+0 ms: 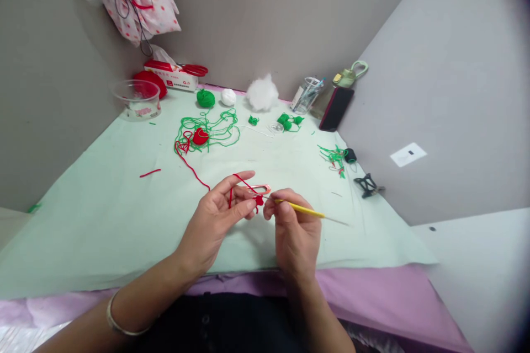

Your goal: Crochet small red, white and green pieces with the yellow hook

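Observation:
Between thumb and fingers, my left hand (221,207) pinches a small red crochet piece (259,200). Red yarn (192,170) loops over its raised index finger and trails back to a red yarn ball (201,136). My right hand (296,226) is closed around a crochet hook with a yellow handle (304,209), its metal tip at the red piece. Just beyond the fingertips lies an orange-handled tool (261,188), perhaps thread snips, partly hidden by my left hand.
Tangled green yarn (223,135) surrounds the red ball. Behind stand a green ball (206,99), a white ball (228,97), fluffy stuffing (263,94) and a clear tub (138,107). Rightward are green crocheted pieces (286,122), yarn scraps (337,157), a phone (337,109) and a black stand (368,185).

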Motion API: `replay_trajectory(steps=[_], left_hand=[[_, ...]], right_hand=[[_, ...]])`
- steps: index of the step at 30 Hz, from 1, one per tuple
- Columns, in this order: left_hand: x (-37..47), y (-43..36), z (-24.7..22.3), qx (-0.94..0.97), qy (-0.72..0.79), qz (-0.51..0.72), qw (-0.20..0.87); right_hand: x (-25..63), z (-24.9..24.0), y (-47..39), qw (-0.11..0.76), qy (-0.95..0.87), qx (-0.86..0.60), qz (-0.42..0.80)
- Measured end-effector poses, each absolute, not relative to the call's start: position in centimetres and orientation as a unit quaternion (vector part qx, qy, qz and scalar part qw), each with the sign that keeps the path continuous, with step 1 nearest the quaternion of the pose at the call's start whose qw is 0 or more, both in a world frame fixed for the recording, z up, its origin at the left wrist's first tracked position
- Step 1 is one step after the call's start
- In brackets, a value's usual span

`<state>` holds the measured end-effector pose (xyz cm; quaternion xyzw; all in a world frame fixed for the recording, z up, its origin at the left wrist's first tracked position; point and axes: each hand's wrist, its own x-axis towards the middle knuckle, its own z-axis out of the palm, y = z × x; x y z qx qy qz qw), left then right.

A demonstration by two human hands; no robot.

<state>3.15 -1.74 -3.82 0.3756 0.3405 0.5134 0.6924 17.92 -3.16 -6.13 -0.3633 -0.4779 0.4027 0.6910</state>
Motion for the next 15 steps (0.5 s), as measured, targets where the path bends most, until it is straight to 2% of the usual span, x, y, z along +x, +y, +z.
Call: replay_trajectory(steps=[3,7,8,10,15], left_hand=[[3.16,-1.93,-3.94,0.394,0.351,0.505,0.683],[3.40,-2.11,-3.82,0.386,0.348,0.496,0.695],[3.44,-2.10,-3.74,0.378,0.346,0.491,0.704],[3.42,-2.00,-3.59,0.360,0.342,0.479,0.724],[2.91,-1.54,-3.34,0.345,0.323,0.461,0.751]], right_hand=[[18.00,-5.76,-3.24,0.659,-0.553,-0.400,0.315],[17.79,-6.06,-3.54,0.594,-0.665,-0.451,0.039],[17.72,-6.18,-3.59,0.590,-0.672,-0.447,0.001],[17.64,-6.27,-3.62,0.602,-0.671,-0.432,0.026],[18.14,-5.69,-3.45,0.662,-0.578,-0.366,0.306]])
